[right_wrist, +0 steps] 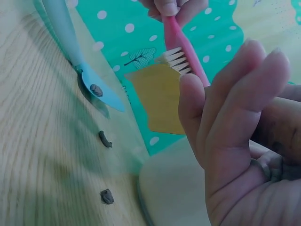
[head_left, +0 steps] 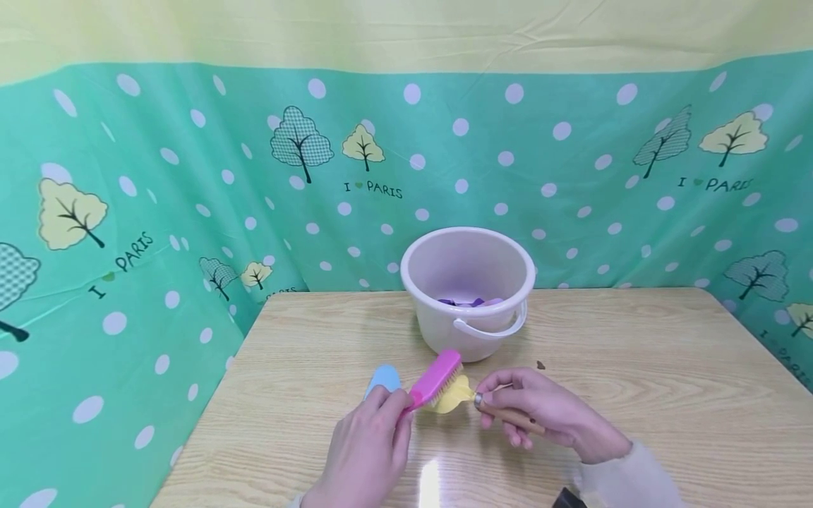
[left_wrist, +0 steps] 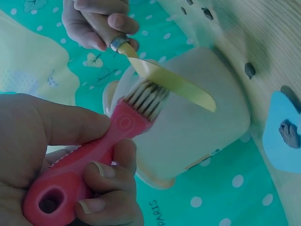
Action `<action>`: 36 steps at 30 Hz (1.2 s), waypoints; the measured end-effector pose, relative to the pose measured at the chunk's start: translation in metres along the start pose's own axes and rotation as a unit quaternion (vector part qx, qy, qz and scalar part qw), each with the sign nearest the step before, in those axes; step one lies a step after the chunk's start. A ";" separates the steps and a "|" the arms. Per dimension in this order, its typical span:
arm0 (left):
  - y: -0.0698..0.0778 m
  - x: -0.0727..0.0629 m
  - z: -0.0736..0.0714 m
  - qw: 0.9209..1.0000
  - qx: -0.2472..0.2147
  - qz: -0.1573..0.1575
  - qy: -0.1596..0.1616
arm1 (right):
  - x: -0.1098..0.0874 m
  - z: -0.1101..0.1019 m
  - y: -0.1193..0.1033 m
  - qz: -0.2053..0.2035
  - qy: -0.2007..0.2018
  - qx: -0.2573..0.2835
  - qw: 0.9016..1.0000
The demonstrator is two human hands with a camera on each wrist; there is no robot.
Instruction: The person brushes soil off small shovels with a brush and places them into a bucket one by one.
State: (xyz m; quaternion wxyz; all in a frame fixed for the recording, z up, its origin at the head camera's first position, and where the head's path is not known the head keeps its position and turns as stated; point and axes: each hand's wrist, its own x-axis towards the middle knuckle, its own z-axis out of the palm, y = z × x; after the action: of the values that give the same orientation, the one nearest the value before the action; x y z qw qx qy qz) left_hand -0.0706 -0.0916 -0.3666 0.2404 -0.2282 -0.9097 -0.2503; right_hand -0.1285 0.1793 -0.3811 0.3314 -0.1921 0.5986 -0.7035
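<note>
My left hand (head_left: 365,444) grips a pink brush (head_left: 437,377) by its handle, thumb along one side in the left wrist view. Its pale bristles (left_wrist: 146,100) are right at the face of a yellow-bladed hand trowel (head_left: 452,396). The fingers of my right hand (head_left: 540,403) are curled round the trowel's wooden handle (head_left: 511,416), close to the metal collar. Both tools are held above the table, in front of the bucket. Beyond my left hand lies a light blue scoop (head_left: 384,379), partly hidden by that hand, with a dark clump (right_wrist: 96,90) on it.
A white bucket (head_left: 444,331) stands at the back of the wooden table (head_left: 305,353), its handle hanging at the front and purple things inside. Small dark crumbs (right_wrist: 107,197) lie on the tabletop near it. A green patterned curtain (head_left: 457,155) hangs behind and at both sides.
</note>
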 end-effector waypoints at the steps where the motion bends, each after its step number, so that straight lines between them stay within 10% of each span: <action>1: -0.001 0.000 0.000 1.000 0.004 -0.004 -0.002 | -0.001 0.000 -0.001 -0.002 0.000 -0.003 1.000; 26: -0.012 0.003 -0.001 0.996 0.064 -0.046 -0.045 | -0.010 -0.008 -0.012 -0.013 -0.045 -0.014 0.999; 36: -0.006 0.001 -0.003 0.999 0.018 -0.021 -0.020 | -0.008 -0.006 -0.008 -0.005 -0.025 -0.026 0.999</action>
State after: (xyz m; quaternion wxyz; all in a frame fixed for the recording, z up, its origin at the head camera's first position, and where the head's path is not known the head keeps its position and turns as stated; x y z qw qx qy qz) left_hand -0.0734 -0.0977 -0.3656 0.2206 -0.2094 -0.9234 -0.2341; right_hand -0.1285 0.1896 -0.3741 0.3373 -0.2208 0.6074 -0.6845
